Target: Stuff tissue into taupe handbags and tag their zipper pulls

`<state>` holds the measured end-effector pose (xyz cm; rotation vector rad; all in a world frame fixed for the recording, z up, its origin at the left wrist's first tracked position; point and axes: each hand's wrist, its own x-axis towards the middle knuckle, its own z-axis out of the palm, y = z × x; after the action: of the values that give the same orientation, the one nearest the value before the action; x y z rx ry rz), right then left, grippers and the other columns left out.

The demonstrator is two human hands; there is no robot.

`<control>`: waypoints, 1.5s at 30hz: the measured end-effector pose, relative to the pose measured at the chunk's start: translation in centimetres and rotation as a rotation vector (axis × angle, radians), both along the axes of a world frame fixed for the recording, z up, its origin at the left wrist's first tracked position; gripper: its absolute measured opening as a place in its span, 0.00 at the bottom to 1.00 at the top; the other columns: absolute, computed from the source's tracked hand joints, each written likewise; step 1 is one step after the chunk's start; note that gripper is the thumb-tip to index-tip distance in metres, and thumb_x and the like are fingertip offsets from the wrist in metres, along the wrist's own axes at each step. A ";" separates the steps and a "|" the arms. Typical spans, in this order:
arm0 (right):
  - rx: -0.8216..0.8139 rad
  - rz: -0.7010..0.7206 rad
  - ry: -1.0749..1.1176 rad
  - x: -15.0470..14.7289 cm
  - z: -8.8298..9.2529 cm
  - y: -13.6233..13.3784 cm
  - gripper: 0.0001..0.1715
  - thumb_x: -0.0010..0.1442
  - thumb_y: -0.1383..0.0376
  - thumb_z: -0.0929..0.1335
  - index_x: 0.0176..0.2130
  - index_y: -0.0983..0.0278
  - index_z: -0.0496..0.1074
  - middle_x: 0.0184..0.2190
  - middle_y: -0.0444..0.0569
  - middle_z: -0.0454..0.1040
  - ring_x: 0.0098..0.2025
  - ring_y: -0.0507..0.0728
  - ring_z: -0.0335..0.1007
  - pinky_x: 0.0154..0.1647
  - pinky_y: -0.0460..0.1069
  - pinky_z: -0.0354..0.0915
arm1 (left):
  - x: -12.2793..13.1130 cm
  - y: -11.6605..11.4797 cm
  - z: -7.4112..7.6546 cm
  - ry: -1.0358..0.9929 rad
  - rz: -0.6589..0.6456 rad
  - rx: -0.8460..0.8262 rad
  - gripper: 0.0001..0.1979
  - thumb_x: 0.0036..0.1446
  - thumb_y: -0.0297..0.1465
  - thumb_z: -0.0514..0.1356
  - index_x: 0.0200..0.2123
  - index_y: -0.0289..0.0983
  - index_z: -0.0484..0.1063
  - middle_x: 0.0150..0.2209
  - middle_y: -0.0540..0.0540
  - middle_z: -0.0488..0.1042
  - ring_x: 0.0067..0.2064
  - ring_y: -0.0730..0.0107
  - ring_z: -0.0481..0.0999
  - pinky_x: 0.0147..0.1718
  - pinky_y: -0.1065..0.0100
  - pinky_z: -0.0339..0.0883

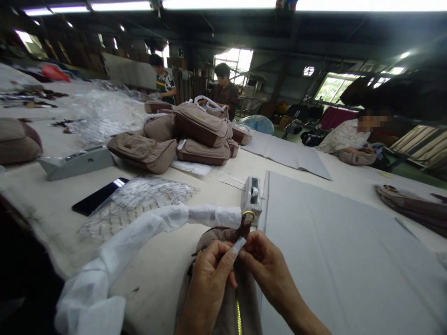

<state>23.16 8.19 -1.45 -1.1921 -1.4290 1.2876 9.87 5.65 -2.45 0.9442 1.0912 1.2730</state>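
A taupe bag (pixel 249 298) with a brass-coloured zip stands close in front of me. Its strap (pixel 139 228), wrapped in white tissue, arcs off to the left from a gold ring (pixel 248 215) on a dark brown tab (pixel 244 227). Between thumb and fingers, my left hand (pixel 213 274) pinches a small whitish translucent strip (pixel 239 244) just below that tab. My right hand (pixel 267 263) is closed in a pinch beside it, against the tab; what its fingertips grip is hidden. Just beyond the ring sits a grey tape dispenser (pixel 252 195).
Several taupe bags (pixel 200 123) are piled farther back. Left lie a dark phone (pixel 99 196), crumpled clear plastic (pixel 146 195) and a grey stand-like object (pixel 78 163). Grey sheets (pixel 335 242) cover the table's right side. Three people are across the table, one (pixel 349 137) handling a bag.
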 end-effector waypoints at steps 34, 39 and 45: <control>0.763 0.746 -1.131 -0.1 7.6 3.3 0.12 0.59 0.74 0.63 0.37 0.60 0.72 0.20 0.41 0.71 0.19 0.49 0.64 0.20 0.45 0.51 | 0.9 -1.4 -0.4 0.097 0.269 0.071 0.14 0.55 0.42 0.59 0.25 0.37 0.70 0.42 0.44 0.72 0.32 0.69 0.71 0.30 0.71 0.67; 1.293 0.543 -0.864 2.5 2.2 3.4 0.17 0.66 0.71 0.58 0.53 0.70 0.65 0.24 0.47 0.71 0.23 0.52 0.65 0.25 0.47 0.59 | 0.3 -0.7 -1.0 -0.346 0.017 -0.155 0.18 0.49 0.44 0.64 0.30 0.34 0.71 0.24 0.50 0.68 0.23 0.76 0.65 0.22 0.75 0.62; 1.056 -0.126 -0.646 4.0 -4.7 -0.9 0.28 0.61 0.72 0.64 0.59 0.59 0.60 0.37 0.50 0.75 0.32 0.53 0.72 0.32 0.47 0.70 | 0.5 -0.9 -0.4 -0.310 -0.022 -0.178 0.19 0.53 0.46 0.59 0.31 0.33 0.70 0.22 0.50 0.67 0.20 0.77 0.66 0.19 0.75 0.62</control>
<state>27.14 7.26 -6.12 -0.9108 -2.0366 -0.0831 10.37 4.74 -2.87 0.6003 0.9296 1.2335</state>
